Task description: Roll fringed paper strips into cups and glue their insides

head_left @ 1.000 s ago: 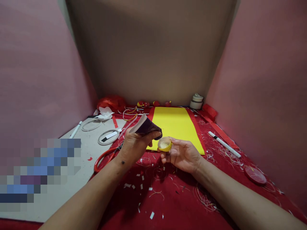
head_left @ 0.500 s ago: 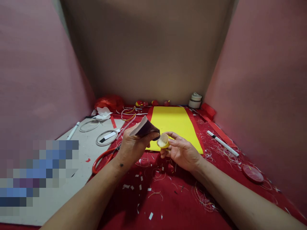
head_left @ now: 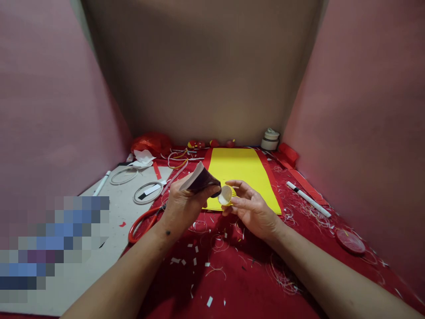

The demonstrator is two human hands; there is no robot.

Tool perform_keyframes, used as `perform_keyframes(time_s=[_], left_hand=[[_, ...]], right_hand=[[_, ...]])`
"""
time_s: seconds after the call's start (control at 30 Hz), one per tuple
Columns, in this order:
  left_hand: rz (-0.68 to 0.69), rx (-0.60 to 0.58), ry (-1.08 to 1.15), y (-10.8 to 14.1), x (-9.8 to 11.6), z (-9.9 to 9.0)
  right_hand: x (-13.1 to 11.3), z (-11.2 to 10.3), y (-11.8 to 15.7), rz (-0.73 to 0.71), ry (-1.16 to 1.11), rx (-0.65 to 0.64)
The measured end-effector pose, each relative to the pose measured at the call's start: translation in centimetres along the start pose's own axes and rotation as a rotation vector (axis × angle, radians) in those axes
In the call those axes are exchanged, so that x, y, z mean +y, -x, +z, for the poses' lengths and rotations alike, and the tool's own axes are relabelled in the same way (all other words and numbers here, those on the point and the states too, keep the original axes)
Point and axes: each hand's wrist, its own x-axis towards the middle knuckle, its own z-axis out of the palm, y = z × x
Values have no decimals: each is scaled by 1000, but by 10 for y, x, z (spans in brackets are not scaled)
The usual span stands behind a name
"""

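Yellow and ridged, a small round cup (head_left: 227, 196) is pinched in the right hand (head_left: 255, 212), its mouth facing a dark purple, pale-ended tube (head_left: 204, 178) clamped in the left hand (head_left: 185, 203); a whitish interior is shown, but what is done or left cannot be judged; the tube's tip, just beside the cup, is partly hidden.

"Where does this view look from?"
"It's head-worn, on the near side of the yellow sheet (head_left: 239, 166), facing forward and down."
"How near?"
"Close, over the left hand (head_left: 182, 197) and right hand (head_left: 252, 212), reaching the wall (head_left: 206, 75) beyond the sheet."
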Motion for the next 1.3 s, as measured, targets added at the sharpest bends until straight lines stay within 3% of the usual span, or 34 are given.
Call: perform_keyframes(time_s=[0.6,1.3], left_hand=[[-50,-5,-35,0,-2,-1],[59,-23,-21,1,-5,-1]], right_hand=[[0,0,-1,-42,3,33],[0,1,-2,-54,-2,30]])
